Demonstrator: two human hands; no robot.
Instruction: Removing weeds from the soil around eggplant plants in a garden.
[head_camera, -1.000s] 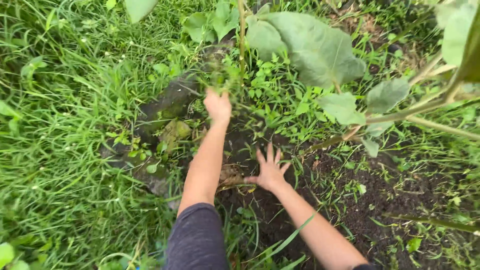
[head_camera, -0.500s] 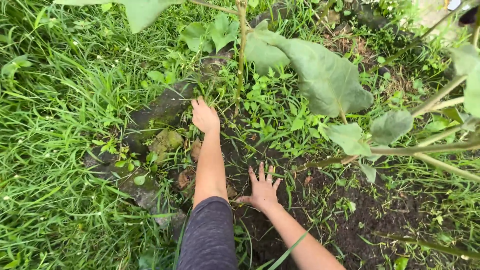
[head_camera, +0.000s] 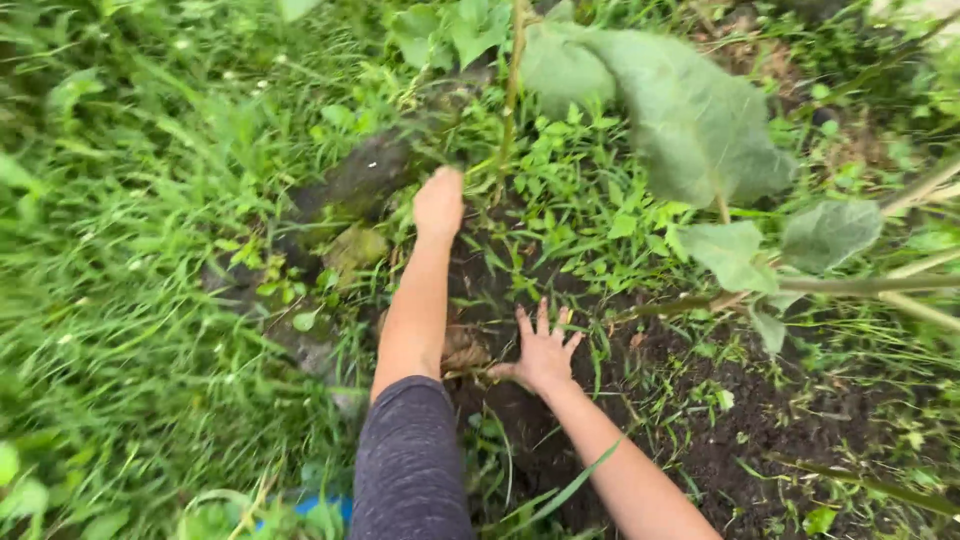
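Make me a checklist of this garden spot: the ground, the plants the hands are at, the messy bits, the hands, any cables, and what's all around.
Surface: dark bare soil with small weeds.
Job's things: low weeds beside a thin plant stem.
Clutter: mossy stones, brown dead leaves.
Hands: left hand closed, at the weeds by the stem; what it holds is hidden. Right hand open, fingers spread flat on the soil.
Cables: nothing seen.
Surroundings: tall grass, big broad leaf, blue thing at bottom edge, unclear.

Outdoor garden plot, dark bare soil (head_camera: 720, 440), long grass (head_camera: 110, 300) (blurred at left), soft daylight
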